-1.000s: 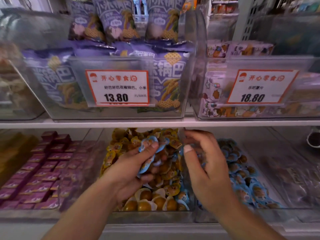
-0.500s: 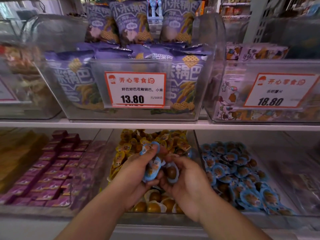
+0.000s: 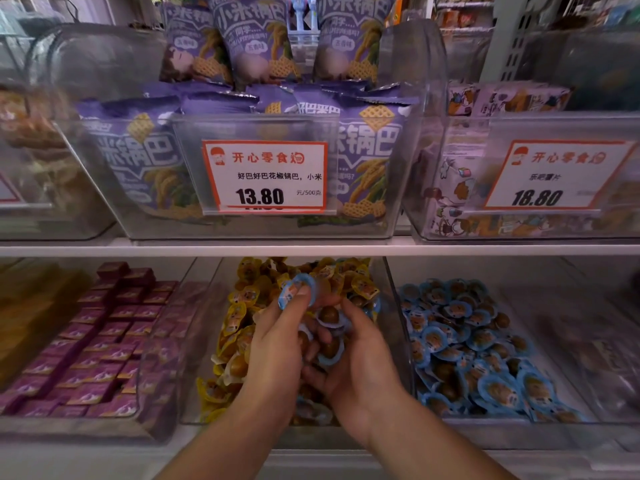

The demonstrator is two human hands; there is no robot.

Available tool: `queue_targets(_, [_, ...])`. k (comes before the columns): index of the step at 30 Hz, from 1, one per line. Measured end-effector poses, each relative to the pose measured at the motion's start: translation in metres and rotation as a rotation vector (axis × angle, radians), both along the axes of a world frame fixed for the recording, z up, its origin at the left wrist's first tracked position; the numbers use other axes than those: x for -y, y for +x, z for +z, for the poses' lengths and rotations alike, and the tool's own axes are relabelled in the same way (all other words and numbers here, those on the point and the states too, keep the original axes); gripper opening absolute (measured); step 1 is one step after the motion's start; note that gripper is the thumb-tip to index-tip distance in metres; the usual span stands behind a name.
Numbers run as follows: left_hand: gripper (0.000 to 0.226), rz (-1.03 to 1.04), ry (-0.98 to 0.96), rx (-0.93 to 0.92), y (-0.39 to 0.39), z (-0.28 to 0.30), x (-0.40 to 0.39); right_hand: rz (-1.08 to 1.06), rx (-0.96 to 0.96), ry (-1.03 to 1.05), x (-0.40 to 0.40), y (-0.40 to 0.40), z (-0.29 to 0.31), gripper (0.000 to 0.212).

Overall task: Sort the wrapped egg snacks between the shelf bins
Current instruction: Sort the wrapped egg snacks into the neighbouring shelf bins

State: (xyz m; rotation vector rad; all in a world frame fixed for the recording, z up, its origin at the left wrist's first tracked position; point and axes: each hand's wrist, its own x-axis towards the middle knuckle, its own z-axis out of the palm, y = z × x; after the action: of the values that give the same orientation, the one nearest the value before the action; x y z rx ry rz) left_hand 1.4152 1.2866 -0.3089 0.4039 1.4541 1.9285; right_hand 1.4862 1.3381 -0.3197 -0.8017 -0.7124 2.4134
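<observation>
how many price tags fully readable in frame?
2. One price tag reading 13.80 on the purple-bag bin, one price tag reading 18.80 on the bin to its right. A third may sit cut off at far left.

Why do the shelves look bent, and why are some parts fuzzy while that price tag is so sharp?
Head view: the wide-angle lens bows the shelf edge and tilts the outer bins; the 13.80 price tag is crisp, the 18.80 price tag and far corners are smeared; clear bin walls catch soft glare; both hands, left hand and right hand, look fairly sharp.
</observation>
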Motion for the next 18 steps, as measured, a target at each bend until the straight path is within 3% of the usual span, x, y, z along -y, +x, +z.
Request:
queue_targets(2, [0.019, -0.08, -0.004, -0.288, -0.004, -0.002, 0.004, -0.004, -0.002, 0.004, -0.002, 0.0, 0.003, 0.05])
queue_targets(4, [0.016, -0.164, -0.079, -0.744, -0.013, -0.003, 0.008, 0.019, -0.027, -0.01, -0.001, 0.003, 0.007, 0.053])
queue_targets(6, [0.033, -0.136, -0.237, -1.222, -0.022, -0.004, 0.01, 0.021, -0.073, -0.029, -0.003, 0.006, 0.01, 0.052])
queue_targets(7, [0.041, -0.091, -0.285, -1.34, -0.025, -0.003, 0.011, 0.017, -0.098, -0.027, -0.004, 0.008, 0.013, 0.051])
queue_targets(13, [0.054, -0.101, -0.276, -1.517, -0.009, 0.004, 0.009, 0.075, -0.128, -0.086, 0.005, 0.01, 0.019, 0.05])
queue_targets(18, [0.073, -0.217, -0.115, -1.361, -0.001, 0.006, 0.009, 0.093, -0.127, -0.031, 0.007, 0.017, 0.02, 0.044])
